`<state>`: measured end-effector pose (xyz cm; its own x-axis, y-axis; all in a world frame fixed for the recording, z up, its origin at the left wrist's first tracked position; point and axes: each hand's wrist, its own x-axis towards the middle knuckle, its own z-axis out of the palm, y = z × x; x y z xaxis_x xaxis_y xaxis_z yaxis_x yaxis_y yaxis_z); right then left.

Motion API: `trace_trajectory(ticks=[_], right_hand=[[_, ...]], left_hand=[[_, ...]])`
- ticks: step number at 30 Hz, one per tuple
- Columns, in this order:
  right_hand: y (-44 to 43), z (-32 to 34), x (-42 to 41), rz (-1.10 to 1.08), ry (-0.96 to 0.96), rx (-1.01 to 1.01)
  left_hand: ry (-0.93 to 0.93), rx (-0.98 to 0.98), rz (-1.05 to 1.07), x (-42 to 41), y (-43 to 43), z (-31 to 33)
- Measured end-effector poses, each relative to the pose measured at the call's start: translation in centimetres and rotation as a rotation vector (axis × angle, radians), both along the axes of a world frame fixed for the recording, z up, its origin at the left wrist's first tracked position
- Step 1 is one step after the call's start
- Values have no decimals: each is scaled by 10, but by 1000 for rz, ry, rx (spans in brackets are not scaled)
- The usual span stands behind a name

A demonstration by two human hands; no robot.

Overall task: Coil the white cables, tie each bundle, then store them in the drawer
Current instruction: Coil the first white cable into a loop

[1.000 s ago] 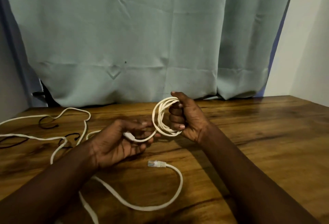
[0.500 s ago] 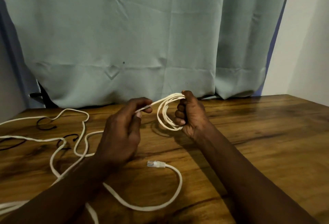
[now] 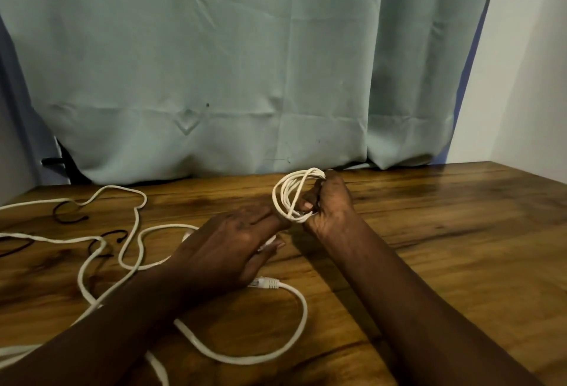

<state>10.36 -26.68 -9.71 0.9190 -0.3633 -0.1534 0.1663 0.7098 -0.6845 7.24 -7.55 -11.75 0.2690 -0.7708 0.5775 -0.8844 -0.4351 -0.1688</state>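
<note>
My right hand [image 3: 329, 201] grips a small coil of thin white cable [image 3: 283, 194] upright above the wooden table [image 3: 460, 247]. Just left of it and lower, my left hand [image 3: 233, 241] lies palm down, its fingers pinching the loose strand of that cable under the coil; a white bit shows between the fingers. The rest of the thin cable [image 3: 122, 192] trails in loops over the table's left side. A second, flat white cable [image 3: 302, 318] with a clear plug [image 3: 268, 283] curls on the table below my left hand.
Thin black wires [image 3: 70, 217] lie among the white loops at the left. A pale green curtain [image 3: 245, 63] hangs behind the table's far edge, and a white wall [image 3: 527, 78] stands at the right. No drawer is in view.
My left hand carried the strand up to the top of the coil, then swung down to its lower side, turning palm down. The coil has gained a loop and the right hand has stayed put.
</note>
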Motion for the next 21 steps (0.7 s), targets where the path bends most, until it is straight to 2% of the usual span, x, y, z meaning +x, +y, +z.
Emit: trace_trajectory(ticks=[3,6,9,11,13,15,16,18,21], right_hand=[[4,5,-4,-59,-8,-33],[5,12,-15,-86,-41,-165],[8,12,-19,-21,-57,-234],[13,12,-23,37,-51,-282],[16,12,-25,122,-57,-310],[18,12,-27,201,-54,-315],[18,12,-26,223,-55,-306],[16,13,-26,241,-64,-264],[14,13,-27,267,-87,-225]], left_hand=[[88,-216,-25,-7,2,3],[119,-431,136,-8,9,7],[222,-507,310,-3,16,10],[253,-394,496,-4,19,15],[121,-165,650,-4,20,17],[2,-29,685,1,20,17],[-13,-41,652,6,20,16],[122,-215,523,11,21,11],[529,-672,311,11,20,6]])
